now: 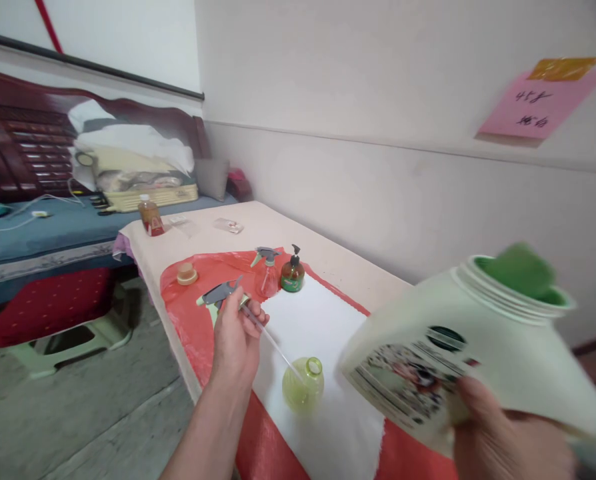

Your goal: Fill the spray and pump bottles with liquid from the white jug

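Observation:
My left hand (pixel 238 330) is closed round the collar of a grey and green spray head (pixel 223 291), its thin clear dip tube slanting down to the right. The tube's lower end overlaps a translucent yellow-green bottle (pixel 301 393), which stands with its neck bare on a white sheet (pixel 345 340). Whether the tube is in front of it or inside, I cannot tell. At the right, my right hand (pixel 508 427) grips a large pale green jug (pixel 478 353) with a printed label. The jug is tilted and uncapped, and a green piece (pixel 521 270) shows in its mouth.
Behind the sheet stand a clear spray bottle (pixel 267 273) and a dark pump bottle (pixel 293 272). A round tan lid (pixel 187 273) lies on the red plastic sheet (pixel 183 303). An amber bottle (pixel 151 217) stands at the far table corner; a red-topped stool (pixel 58 303) is at the left.

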Demonstrator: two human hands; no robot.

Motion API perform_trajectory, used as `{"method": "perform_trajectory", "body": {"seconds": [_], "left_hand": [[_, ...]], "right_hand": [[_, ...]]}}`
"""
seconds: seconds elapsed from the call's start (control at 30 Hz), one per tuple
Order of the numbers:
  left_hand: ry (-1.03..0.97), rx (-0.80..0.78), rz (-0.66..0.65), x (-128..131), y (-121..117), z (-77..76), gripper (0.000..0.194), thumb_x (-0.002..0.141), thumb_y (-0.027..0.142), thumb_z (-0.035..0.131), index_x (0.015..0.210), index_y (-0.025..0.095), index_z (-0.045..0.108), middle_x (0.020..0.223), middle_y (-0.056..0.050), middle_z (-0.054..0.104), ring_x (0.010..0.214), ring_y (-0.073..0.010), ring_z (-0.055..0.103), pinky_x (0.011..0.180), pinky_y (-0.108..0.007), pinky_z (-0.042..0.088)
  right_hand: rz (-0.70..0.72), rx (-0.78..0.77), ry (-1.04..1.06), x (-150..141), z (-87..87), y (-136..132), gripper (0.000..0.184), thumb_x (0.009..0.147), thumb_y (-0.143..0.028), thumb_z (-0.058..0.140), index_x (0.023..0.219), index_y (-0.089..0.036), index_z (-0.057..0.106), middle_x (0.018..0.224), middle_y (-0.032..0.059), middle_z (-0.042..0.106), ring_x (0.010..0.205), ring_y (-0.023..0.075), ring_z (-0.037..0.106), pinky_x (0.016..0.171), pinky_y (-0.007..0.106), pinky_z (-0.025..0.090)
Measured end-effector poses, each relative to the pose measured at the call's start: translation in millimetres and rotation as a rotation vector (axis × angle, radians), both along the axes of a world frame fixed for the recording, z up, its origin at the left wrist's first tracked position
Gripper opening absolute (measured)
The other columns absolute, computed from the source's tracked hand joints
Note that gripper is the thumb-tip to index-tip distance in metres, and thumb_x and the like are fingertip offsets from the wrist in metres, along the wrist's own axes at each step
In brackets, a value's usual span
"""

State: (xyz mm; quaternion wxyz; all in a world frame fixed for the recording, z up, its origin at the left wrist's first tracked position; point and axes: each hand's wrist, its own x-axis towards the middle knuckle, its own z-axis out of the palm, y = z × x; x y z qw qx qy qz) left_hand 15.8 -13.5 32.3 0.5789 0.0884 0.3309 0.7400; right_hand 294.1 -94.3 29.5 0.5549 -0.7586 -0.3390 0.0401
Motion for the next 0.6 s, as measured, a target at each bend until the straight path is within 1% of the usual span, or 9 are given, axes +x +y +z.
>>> {"method": "perform_trajectory", "body": {"seconds": [0.03,0.07,0.13,0.17,0.27,0.37,0.43,0.5,0.6], "left_hand": [[0.0,0.002,-0.001,0,0,-0.1,0.023,0.078,0.036,0.065,0.069,0.02,0.052,0.055,0.004,0.048,0.054,-0.0111,0.044,0.056,-0.026,0.042],[0.0,0.005,-0.007,0,0,-0.1,0.022,0.078,0.036,0.064,0.069,0.02,0.052,0.055,0.004,0.048,0.054,-0.0112,0.045,0.056,-0.026,0.042],[-0.004,0.005,-0.019,0,1,0.3,0.022,0.078,0.036,0.064,0.07,0.02,0.052,0.055,0.004,0.047,0.054,-0.0112,0.045,0.056,-0.026,0.042],[-0.009,0.003,-0.02,0,1,0.7,0.022,0.078,0.035,0.064,0.069,0.019,0.052,0.055,0.004,0.047,0.054,-0.0111,0.045,0.056,-0.025,0.042],[-0.021,-0.006,-0.01,-2,1,2.2,0.023,0.078,0.035,0.064,0.068,0.019,0.051,0.054,0.004,0.047,0.053,-0.0106,0.045,0.056,-0.025,0.042],[-0.019,-0.01,-0.004,-4,1,3.2,0.023,0.078,0.035,0.064,0.067,0.019,0.051,0.054,0.004,0.047,0.053,-0.0105,0.045,0.056,-0.025,0.042],[-0.019,-0.006,-0.004,-5,1,3.2,0.023,0.078,0.035,0.064,0.067,0.019,0.051,0.054,0.004,0.048,0.053,-0.0105,0.045,0.056,-0.025,0.042],[-0.022,0.001,-0.006,-5,2,2.8,0.023,0.077,0.036,0.065,0.068,0.019,0.051,0.054,0.004,0.048,0.052,-0.0105,0.045,0.056,-0.025,0.042],[-0.025,0.002,-0.015,-3,1,2.2,0.024,0.076,0.038,0.066,0.068,0.019,0.052,0.054,0.004,0.048,0.052,-0.0104,0.045,0.056,-0.025,0.042]], "right_hand": [[0.024,0.0,0.072,-14,-2.2,10,0.057,0.062,-0.055,0.073,0.107,-0.019,0.068,0.113,0.0185,0.068,0.103,0.0372,0.061,0.089,0.055,0.044],[0.057,0.051,0.149,-28,-5.4,22,0.06,0.064,-0.054,0.072,0.112,-0.018,0.066,0.116,0.0173,0.067,0.103,0.0357,0.061,0.09,0.054,0.045],[0.187,0.175,0.28,-50,-15.6,49,0.069,0.06,-0.049,0.076,0.118,-0.015,0.061,0.116,0.016,0.067,0.104,0.033,0.061,0.091,0.05,0.046],[0.236,0.195,0.297,-57,-22.8,63,0.068,0.061,-0.05,0.076,0.117,-0.014,0.062,0.113,0.0145,0.068,0.103,0.0309,0.062,0.09,0.047,0.048],[0.304,0.227,0.324,-69,-51.5,99,0.069,0.061,-0.053,0.074,0.115,-0.012,0.061,0.106,0.0143,0.071,0.096,0.028,0.065,0.086,0.043,0.051],[0.33,0.224,0.32,-71,-82.5,121,0.068,0.062,-0.055,0.072,0.11,-0.008,0.062,0.105,0.018,0.07,0.096,0.0292,0.065,0.089,0.044,0.05],[0.349,0.204,0.302,-70,-97.7,125,0.07,0.066,-0.057,0.068,0.114,-0.007,0.059,0.11,0.0195,0.068,0.1,0.0296,0.064,0.091,0.045,0.049],[0.368,0.169,0.272,-70,-105.8,119,0.071,0.072,-0.058,0.062,0.123,-0.009,0.054,0.119,0.0186,0.064,0.109,0.0297,0.059,0.097,0.046,0.044],[0.416,0.071,0.239,-70,-108.2,92,0.069,0.08,-0.056,0.056,0.136,-0.017,0.045,0.137,0.0147,0.053,0.128,0.0295,0.046,0.109,0.047,0.032]]}}
